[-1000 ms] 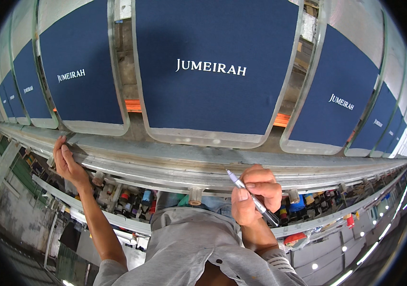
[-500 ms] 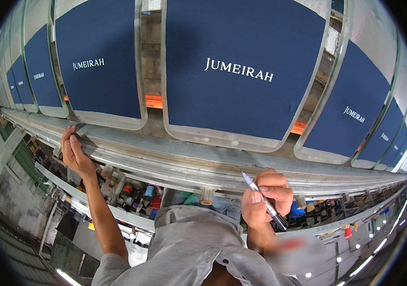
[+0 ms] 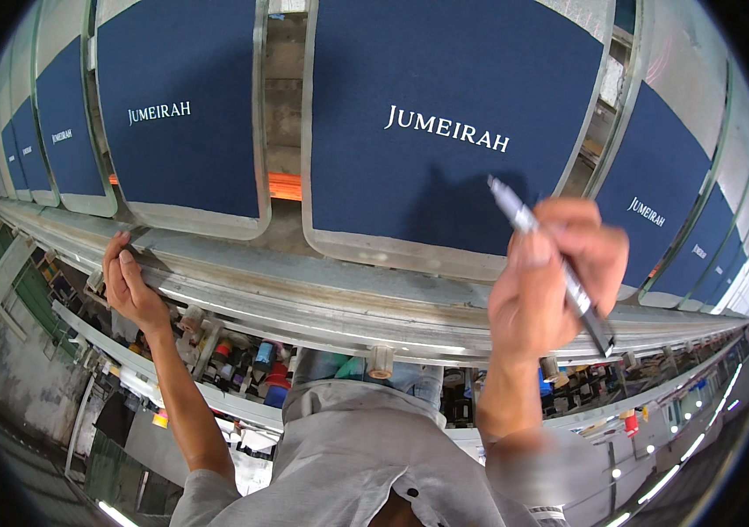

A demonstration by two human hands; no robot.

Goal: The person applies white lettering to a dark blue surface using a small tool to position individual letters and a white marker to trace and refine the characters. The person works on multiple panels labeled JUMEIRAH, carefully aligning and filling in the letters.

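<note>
Pen (image 3: 518, 212) in right hand (image 3: 534, 290) — white lettering (image 3: 446, 129) on navy panel (image 3: 383, 193)

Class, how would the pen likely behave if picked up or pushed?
Probably light: the pen looks slim. Likely stiff, since it looks straight in the right hand. Its long, seemingly rounded shape might roll if pushed.

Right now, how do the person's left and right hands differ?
The right hand grips a pen; the left hand shows nothing in its grasp. The left hand is at the metal rail, the right hand raised before a navy panel. Both are bare.
</note>
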